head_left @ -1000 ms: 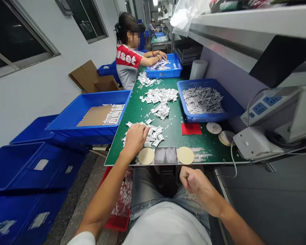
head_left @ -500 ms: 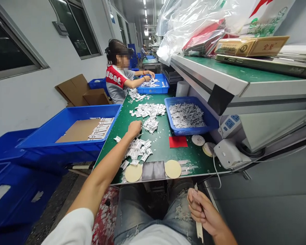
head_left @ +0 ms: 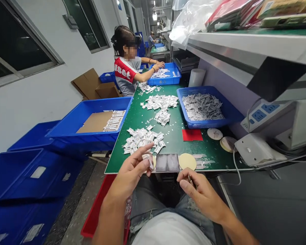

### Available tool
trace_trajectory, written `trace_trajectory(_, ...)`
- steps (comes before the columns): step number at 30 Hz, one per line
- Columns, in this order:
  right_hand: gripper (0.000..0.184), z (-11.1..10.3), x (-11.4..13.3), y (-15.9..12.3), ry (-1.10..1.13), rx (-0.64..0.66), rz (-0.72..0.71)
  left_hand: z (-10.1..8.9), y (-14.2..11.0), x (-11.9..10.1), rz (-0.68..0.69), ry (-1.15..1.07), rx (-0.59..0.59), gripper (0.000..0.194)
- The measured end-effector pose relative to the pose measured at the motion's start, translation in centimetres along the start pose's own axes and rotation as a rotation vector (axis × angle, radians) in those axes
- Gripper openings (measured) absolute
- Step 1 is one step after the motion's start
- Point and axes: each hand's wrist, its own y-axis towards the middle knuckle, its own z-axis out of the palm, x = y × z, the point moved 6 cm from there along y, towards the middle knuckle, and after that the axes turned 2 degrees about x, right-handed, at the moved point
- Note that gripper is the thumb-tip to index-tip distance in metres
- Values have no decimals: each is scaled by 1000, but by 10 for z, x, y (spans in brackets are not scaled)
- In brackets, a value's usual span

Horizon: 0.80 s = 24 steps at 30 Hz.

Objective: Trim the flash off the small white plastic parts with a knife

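My left hand [head_left: 131,172] is closed in a loose pinch on a small white printed piece [head_left: 148,159] near the table's front edge. A cream round disc [head_left: 154,163] lies partly hidden behind it. My right hand [head_left: 200,190] is curled around a slim stick-like tool [head_left: 191,180]; only a short stretch of it shows between the fingers. A second cream disc [head_left: 187,161] is just beyond this hand, next to two dark grey square pads [head_left: 167,162]. Past my left hand lies a loose pile of small white printed pieces [head_left: 142,139].
More white pieces [head_left: 162,102] are heaped farther up the green table [head_left: 173,143]. A blue basket [head_left: 206,124] of them stands right, near a red card [head_left: 192,135]. Blue bins [head_left: 88,136] line the left. A co-worker [head_left: 127,71] sorts pieces at a blue tray [head_left: 165,81].
My left hand has come back from the far side of the near pile with a white piece in it. My right hand has risen from my lap to the table edge. The view has shifted.
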Motion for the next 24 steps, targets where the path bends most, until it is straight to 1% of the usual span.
trace_trajectory(2,27,2,25,4,-201,0,-135,5,-13,3,22,-7,-51,28)
trace_trajectory(4,32,5,47,5,-423,-75,-331,9,-19,3,47,16,-90,21)
trace_trajectory(6,41,11,61,5,-632,-164,-494,14,-23,4,40,26,-106,20)
trace_trajectory(7,46,14,64,6,-716,-195,-537,16,-25,4,33,23,-106,21)
trace_trajectory(10,55,21,68,9,-883,-243,-574,22,-30,2,22,19,-101,20)
trace_trajectory(14,58,21,71,9,-996,-308,-586,26,-31,1,3,33,-78,23)
trace_trajectory(18,61,18,74,6,-1039,-370,-583,27,-30,3,-16,19,-36,23)
trace_trajectory(24,64,17,74,8,-1064,-394,-559,28,-29,5,-31,-27,-17,22)
